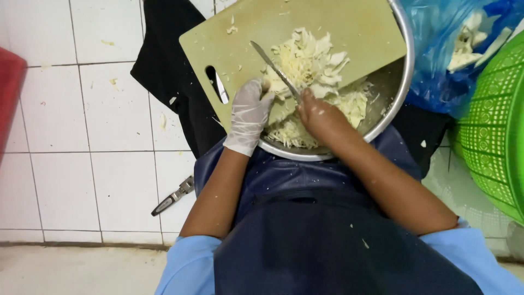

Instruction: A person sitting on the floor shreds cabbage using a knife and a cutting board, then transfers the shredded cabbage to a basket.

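Right hand (319,112) gripped a knife (275,71), apparently scraping shredded cabbage (305,60) off the cutting board's (240,33) lower edge; gloved left hand (248,112) steadied it, fingers curled.

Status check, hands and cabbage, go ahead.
Left hand, gloved, pressing shredded cabbage on cutting board. Right hand gripping knife. Board rests over metal bowl. Nothing blocking.

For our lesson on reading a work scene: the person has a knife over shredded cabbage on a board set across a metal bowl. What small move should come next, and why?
Probably sweep the knife towards the bowl: the right hand holds it across the shredded cabbage, the gloved left hand steadies the cutting board, and some cabbage already lies in the bowl.
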